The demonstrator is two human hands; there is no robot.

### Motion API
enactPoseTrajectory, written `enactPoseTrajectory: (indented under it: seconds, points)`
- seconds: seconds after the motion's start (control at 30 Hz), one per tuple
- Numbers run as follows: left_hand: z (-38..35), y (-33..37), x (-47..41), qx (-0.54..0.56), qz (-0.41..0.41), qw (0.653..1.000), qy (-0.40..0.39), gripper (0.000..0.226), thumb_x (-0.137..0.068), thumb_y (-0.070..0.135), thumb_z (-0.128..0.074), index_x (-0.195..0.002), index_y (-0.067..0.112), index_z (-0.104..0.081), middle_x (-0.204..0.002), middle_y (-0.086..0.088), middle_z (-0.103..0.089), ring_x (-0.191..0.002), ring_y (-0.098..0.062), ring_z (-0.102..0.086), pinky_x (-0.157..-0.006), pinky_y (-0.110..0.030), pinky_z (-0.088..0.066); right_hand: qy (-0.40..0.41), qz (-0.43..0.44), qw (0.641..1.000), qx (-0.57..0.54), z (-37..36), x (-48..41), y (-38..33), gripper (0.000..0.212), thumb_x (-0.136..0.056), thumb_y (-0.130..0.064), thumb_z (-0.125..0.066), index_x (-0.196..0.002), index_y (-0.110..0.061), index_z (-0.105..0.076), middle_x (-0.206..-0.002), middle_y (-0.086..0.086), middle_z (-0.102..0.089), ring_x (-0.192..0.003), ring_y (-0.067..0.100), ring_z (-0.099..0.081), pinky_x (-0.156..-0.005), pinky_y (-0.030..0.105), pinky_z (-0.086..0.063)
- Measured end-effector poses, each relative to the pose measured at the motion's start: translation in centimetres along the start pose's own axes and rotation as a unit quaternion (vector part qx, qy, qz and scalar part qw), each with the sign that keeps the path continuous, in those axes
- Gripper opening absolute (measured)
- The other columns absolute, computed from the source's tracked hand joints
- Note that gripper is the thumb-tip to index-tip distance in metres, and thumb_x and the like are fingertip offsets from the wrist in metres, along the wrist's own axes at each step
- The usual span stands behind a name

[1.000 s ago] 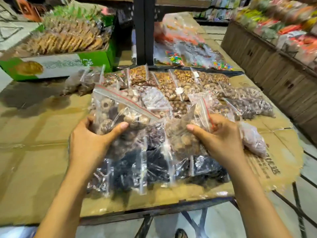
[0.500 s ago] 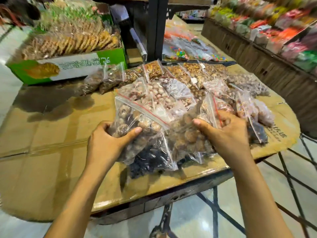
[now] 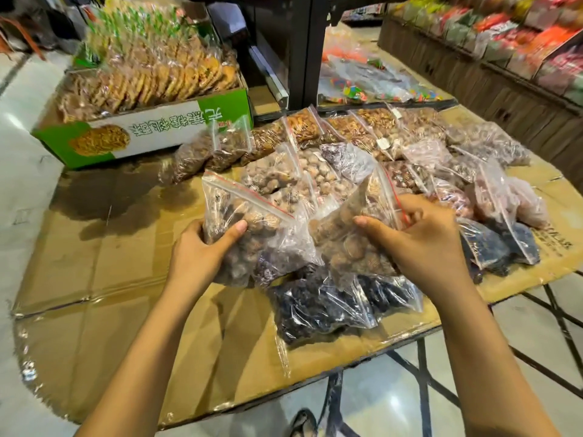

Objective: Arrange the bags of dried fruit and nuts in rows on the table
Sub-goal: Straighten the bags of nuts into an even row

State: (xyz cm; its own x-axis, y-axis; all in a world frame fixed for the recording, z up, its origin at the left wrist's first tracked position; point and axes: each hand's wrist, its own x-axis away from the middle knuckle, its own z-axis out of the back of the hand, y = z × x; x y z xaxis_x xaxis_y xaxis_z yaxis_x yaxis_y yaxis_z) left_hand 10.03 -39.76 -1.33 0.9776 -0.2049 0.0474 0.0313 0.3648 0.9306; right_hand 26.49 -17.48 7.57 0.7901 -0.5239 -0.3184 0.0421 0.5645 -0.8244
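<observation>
My left hand (image 3: 202,250) grips a clear zip bag of brown nuts (image 3: 249,228) with a red seal strip, lifted slightly above the table. My right hand (image 3: 419,241) holds a second bag of round brown nuts (image 3: 353,244) next to it. Below both lies a bag of dark dried fruit (image 3: 328,304) near the table's front edge. Behind my hands, several bags of nuts and fruit lie in rows (image 3: 356,143) across the cardboard-covered table (image 3: 94,279). More dark bags (image 3: 498,247) rest at the right.
A green and white carton of wrapped snacks (image 3: 151,134) stands at the back left. A black post (image 3: 303,48) rises behind the rows. Wooden shelving with packaged goods (image 3: 504,58) runs along the right. Bare cardboard spreads over the table's left half.
Both hands have carried their bags slightly left and forward. The view has swung, so the dark fruit bag beneath is more exposed.
</observation>
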Motion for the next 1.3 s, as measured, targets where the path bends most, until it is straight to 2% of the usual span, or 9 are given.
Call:
enactPoseTrajectory:
  seconds: [0.3, 0.5, 0.63, 0.73, 0.8, 0.9, 1.0, 1.1, 1.3]
  points:
    - [0.4, -1.4, -9.5, -0.028, -0.034, 0.996, -0.083, 0.034, -0.081, 0.045, -0.072, -0.102, 0.019, -0.066, -0.083, 0.014, -0.066, -0.08, 0.001, -0.061, -0.059, -0.017, -0.042, 0.009, -0.033, 0.998, 0.055, -3.4, 0.1, -2.1, 0.019, -0.068, -0.034, -0.077, -0.063, -0.025, -0.061, -0.055, -0.012, -0.064, -0.042, 0.008, -0.052, -0.04, 0.017, -0.037]
    - [1.1, -2.7, -17.4, -0.059, -0.081, 0.98, -0.173, 0.037, -0.08, 0.047, -0.072, -0.103, 0.018, -0.068, -0.085, 0.006, -0.068, -0.074, -0.001, -0.06, -0.059, -0.018, -0.042, 0.135, -0.117, 0.983, 0.033, -8.9, -0.4, -3.8, 0.058, -0.052, -0.072, -0.072, -0.074, -0.019, -0.063, -0.057, 0.01, -0.06, -0.054, 0.021, -0.047, -0.057, 0.048, -0.047]
    - [1.7, -3.4, -23.3, -0.133, -0.129, 0.945, -0.269, 0.032, -0.08, 0.047, -0.071, -0.094, 0.018, -0.068, -0.078, 0.007, -0.066, -0.068, -0.002, -0.058, -0.055, -0.024, -0.043, 0.172, -0.158, 0.972, 0.033, -14.6, -0.5, -5.1, 0.047, -0.059, -0.059, -0.078, -0.059, -0.018, -0.054, -0.048, -0.005, -0.037, -0.05, 0.007, -0.032, -0.049, 0.032, -0.026]
    - [0.9, -3.7, -26.4, -0.139, -0.147, 0.92, -0.335, 0.031, -0.082, 0.044, -0.072, -0.1, 0.019, -0.069, -0.073, 0.008, -0.065, -0.066, -0.003, -0.059, -0.058, -0.028, -0.045, 0.146, -0.214, 0.966, 0.017, -18.2, -0.5, -6.0, 0.033, -0.067, -0.03, -0.082, -0.053, -0.019, -0.054, -0.039, -0.01, -0.045, -0.037, 0.0, -0.034, -0.041, 0.015, -0.026]
    - [-0.5, -4.1, -27.8, -0.119, -0.12, 0.925, -0.341, 0.041, -0.084, 0.046, -0.068, -0.103, 0.01, -0.07, -0.079, -0.01, -0.069, -0.079, -0.023, -0.065, -0.06, -0.029, -0.041, 0.131, -0.243, 0.961, 0.003, -20.4, -0.7, -6.2, 0.034, -0.069, -0.019, -0.08, -0.052, -0.02, -0.052, -0.035, -0.013, -0.043, -0.034, 0.0, -0.036, -0.04, 0.011, -0.024]
    - [-3.1, -5.5, -29.4, -0.148, -0.123, 0.925, -0.329, 0.06, -0.083, 0.071, -0.049, -0.083, 0.012, -0.058, -0.088, -0.024, -0.063, -0.093, -0.041, -0.06, -0.071, -0.038, -0.041, 0.09, -0.265, 0.959, 0.045, -22.5, -1.3, -5.3, 0.035, -0.067, -0.032, -0.081, -0.058, -0.01, -0.055, -0.045, -0.008, -0.045, -0.041, 0.002, -0.036, -0.046, 0.021, -0.027]
    - [-4.1, -6.9, -30.6, -0.155, -0.107, 0.926, -0.327, 0.068, -0.083, 0.077, -0.037, -0.096, 0.012, -0.057, -0.101, -0.016, -0.064, -0.1, -0.036, -0.059, -0.09, -0.047, -0.046, 0.012, -0.265, 0.957, 0.115, -23.8, -2.8, -4.6, 0.037, -0.07, -0.039, -0.079, -0.07, -0.006, -0.062, -0.056, 0.003, -0.052, -0.045, 0.008, -0.039, -0.046, 0.023, -0.028]
    - [-4.1, -7.7, -31.1, -0.152, -0.105, 0.937, -0.297, 0.07, -0.088, 0.072, -0.036, -0.11, 0.01, -0.059, -0.102, -0.013, -0.065, -0.099, -0.034, -0.059, -0.089, -0.046, -0.046, -0.054, -0.233, 0.962, 0.13, -24.8, -5.4, -4.7, 0.037, -0.071, -0.044, -0.076, -0.079, -0.009, -0.066, -0.069, 0.013, -0.064, -0.053, 0.018, -0.05, -0.05, 0.029, -0.035]
    - [-4.5, -8.1, -31.0, -0.169, -0.157, 0.942, -0.245, 0.062, -0.088, 0.068, -0.039, -0.1, 0.01, -0.058, -0.095, -0.02, -0.064, -0.091, -0.04, -0.059, -0.075, -0.043, -0.044, -0.084, -0.252, 0.951, 0.158, -25.7, -11.3, 1.0, 0.035, -0.076, -0.039, -0.073, -0.076, -0.005, -0.063, -0.055, 0.003, -0.045, -0.044, 0.014, -0.033, -0.042, 0.021, -0.025]
